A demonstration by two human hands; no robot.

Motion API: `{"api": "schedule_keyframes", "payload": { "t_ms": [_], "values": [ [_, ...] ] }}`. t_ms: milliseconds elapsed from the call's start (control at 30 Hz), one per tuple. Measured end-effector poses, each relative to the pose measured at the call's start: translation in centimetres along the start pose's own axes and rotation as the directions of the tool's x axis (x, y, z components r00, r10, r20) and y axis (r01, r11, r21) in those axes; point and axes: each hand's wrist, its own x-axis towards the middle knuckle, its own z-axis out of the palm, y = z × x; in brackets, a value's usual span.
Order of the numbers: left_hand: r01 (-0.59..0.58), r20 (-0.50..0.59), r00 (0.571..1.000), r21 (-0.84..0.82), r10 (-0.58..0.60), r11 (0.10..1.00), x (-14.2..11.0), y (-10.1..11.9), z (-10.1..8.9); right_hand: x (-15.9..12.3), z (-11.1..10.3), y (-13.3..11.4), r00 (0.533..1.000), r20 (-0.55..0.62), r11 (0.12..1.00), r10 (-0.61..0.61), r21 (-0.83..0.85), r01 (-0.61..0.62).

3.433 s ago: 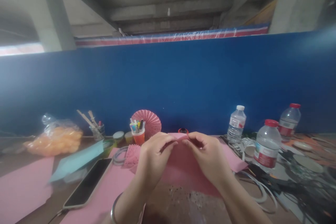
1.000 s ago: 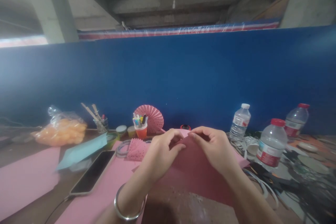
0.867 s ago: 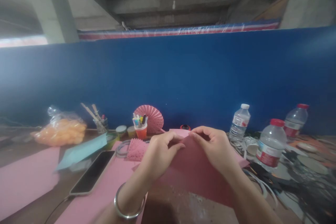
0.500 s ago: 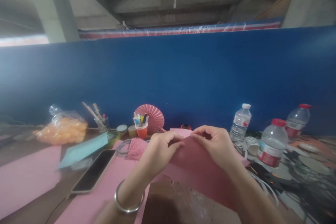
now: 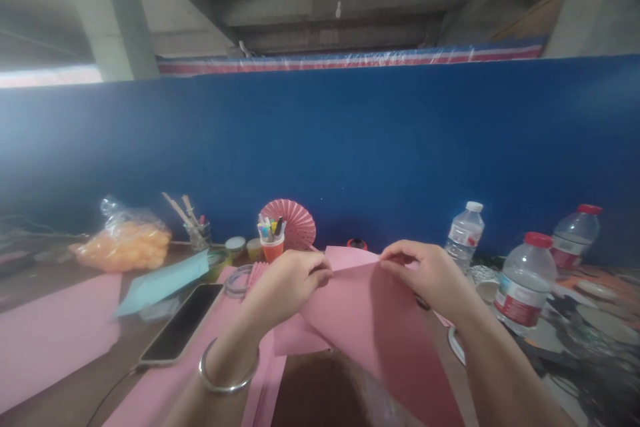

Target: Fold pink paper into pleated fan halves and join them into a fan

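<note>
My left hand [image 5: 295,283] pinches the upper left edge of a pink sheet of paper [image 5: 360,307], with a silver bangle [image 5: 229,387] on that wrist. The upper right edge of the sheet is pinched between thumb and fingers of my right hand [image 5: 425,273]. Along its top the paper has a crease, with a narrow lighter flap [image 5: 350,257] standing above it. A pleated pink paper piece [image 5: 256,273] and a grey ring, perhaps a tape roll [image 5: 237,280], lie just behind my left hand.
A pink pleated fan [image 5: 295,217] stands behind an orange cup of pens [image 5: 273,247]. Left are a phone [image 5: 183,323], blue paper [image 5: 165,280], more pink sheets [image 5: 55,333] and a bag of orange things [image 5: 125,247]. Plastic bottles [image 5: 527,280] and clutter fill the right. A blue partition [image 5: 320,133] rises behind.
My hands have moved farther apart along the creased edge, the left one leftward and the right one rightward. More of the sheet's face and flap now shows between them.
</note>
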Motion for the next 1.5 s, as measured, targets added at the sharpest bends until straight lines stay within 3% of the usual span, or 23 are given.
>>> {"api": "schedule_keyframes", "payload": {
  "t_ms": [133, 233, 467, 567, 667, 867, 1167, 1233, 1367, 1400, 1500],
  "values": [
    [-0.018, 0.006, 1.0, 0.148, 0.017, 0.989, 0.3, 0.1, 0.9, -0.4, 0.7, -0.8, 0.984, 0.152, 0.987, -0.088, -0.121, 0.107],
    [-0.025, -0.001, 1.0, 0.183, 0.026, 0.983, 0.5, 0.0, 1.2, -0.2, 1.0, -0.8, 0.977, 0.195, 0.979, -0.083, -0.168, 0.117],
    [-0.013, 0.055, 0.998, -0.014, 0.014, 1.0, 0.9, -1.0, 0.6, 0.4, 0.5, 0.9, 0.955, 0.296, 0.979, -0.02, -0.189, 0.079],
    [-0.002, 0.061, 0.998, 0.006, 0.002, 1.0, 1.1, -1.1, 1.1, 0.1, 1.1, 0.5, 0.965, 0.261, 0.963, -0.015, -0.257, 0.084],
    [0.0, 0.046, 0.999, 0.036, -0.001, 0.999, 1.3, -1.1, 1.8, -0.1, 1.8, -0.2, 0.971, 0.236, 0.973, -0.046, -0.21, 0.097],
    [0.03, 0.1, 0.995, -0.049, -0.025, 0.998, 1.5, -1.6, 1.9, 0.5, 1.9, 0.8, 0.942, 0.33, 0.982, -0.069, -0.143, 0.122],
    [0.111, 0.22, 0.972, -0.098, -0.088, 0.989, 1.6, -4.9, 0.2, 1.1, 0.8, 3.2, 0.922, 0.387, 0.989, -0.002, -0.133, 0.058],
    [0.133, 0.166, 0.978, -0.041, -0.124, 0.99, 1.5, -5.8, -0.4, 1.2, 0.6, 3.6, 0.927, 0.375, 0.988, -0.02, -0.134, 0.075],
    [0.163, -0.085, 0.983, 0.03, -0.16, 0.986, 1.4, -5.7, -0.8, 1.3, 0.5, 3.9, 0.936, 0.352, 0.984, -0.007, -0.167, 0.07],
    [0.135, -0.097, 0.986, 0.023, -0.132, 0.991, 1.4, -5.1, -0.6, 1.3, 0.6, 3.7, 0.936, 0.353, 0.981, 0.0, -0.183, 0.069],
    [0.003, 0.006, 1.0, -0.04, -0.002, 0.999, 1.5, -3.0, 1.0, 1.1, 1.0, 2.7, 0.928, 0.372, 0.967, 0.0, -0.236, 0.094]
  ]
}}
